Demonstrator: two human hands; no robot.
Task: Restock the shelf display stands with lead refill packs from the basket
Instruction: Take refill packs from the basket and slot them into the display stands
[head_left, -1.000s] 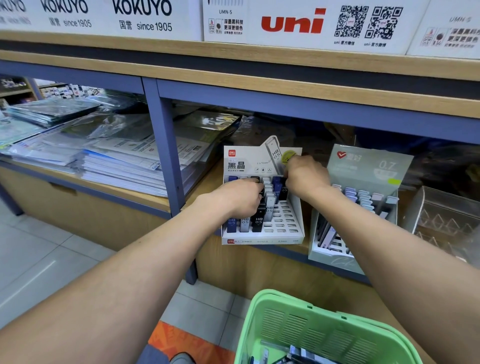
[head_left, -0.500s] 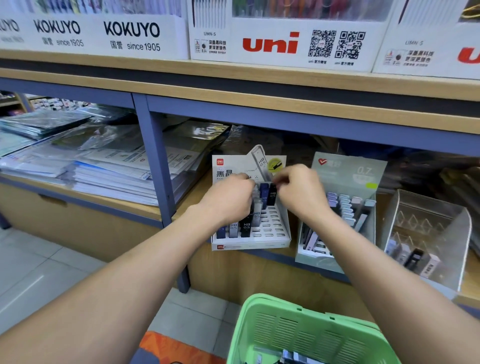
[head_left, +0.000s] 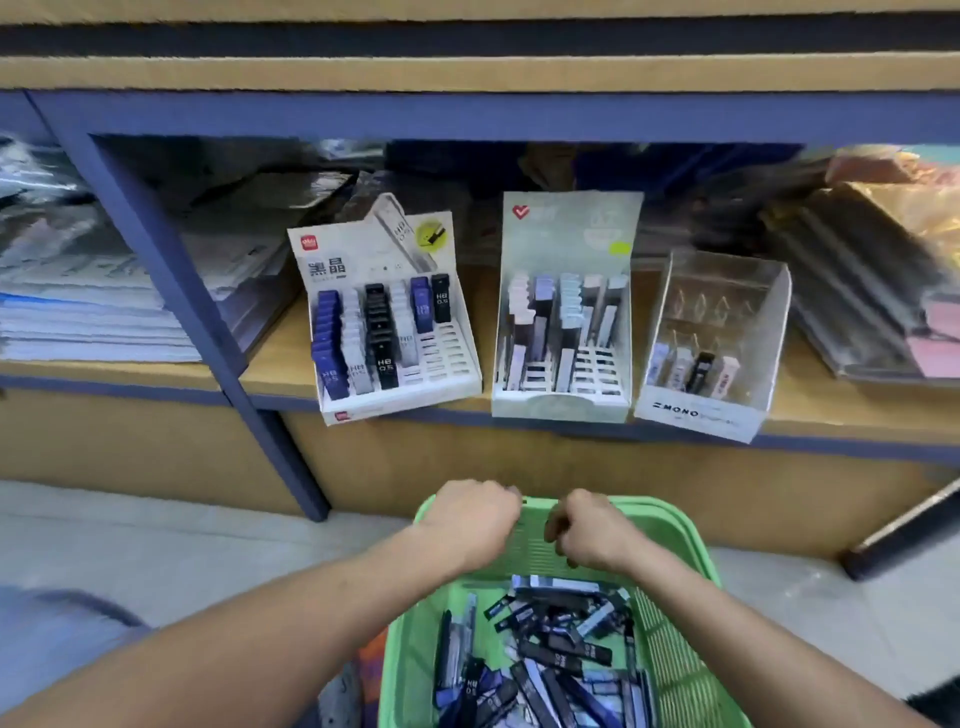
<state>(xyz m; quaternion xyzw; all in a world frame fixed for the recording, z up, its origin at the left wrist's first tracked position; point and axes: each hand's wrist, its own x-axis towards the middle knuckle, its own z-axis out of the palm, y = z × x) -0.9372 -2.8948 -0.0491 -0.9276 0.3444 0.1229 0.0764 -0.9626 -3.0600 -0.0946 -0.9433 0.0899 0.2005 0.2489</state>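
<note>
- lead refill packs (head_left: 550, 654) are heaped loose in the green basket (head_left: 691, 613), below the shelf edge (head_left: 291, 387).
- three display stands are set along that edge: white stand (head_left: 462, 374), grey stand (head_left: 561, 405), clear stand (head_left: 696, 415), close together.
- left hand (head_left: 470, 522) and right hand (head_left: 592, 530) are held over the basket's far rim, fingers curled; a grip cannot be told.
- tiled floor (head_left: 156, 545) is seen left of the basket.

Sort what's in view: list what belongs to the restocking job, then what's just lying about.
Job: green basket; lead refill packs; white stand; grey stand; clear MONO stand; left hand; right hand.
Lying about: paper stacks; dark folders.
</note>
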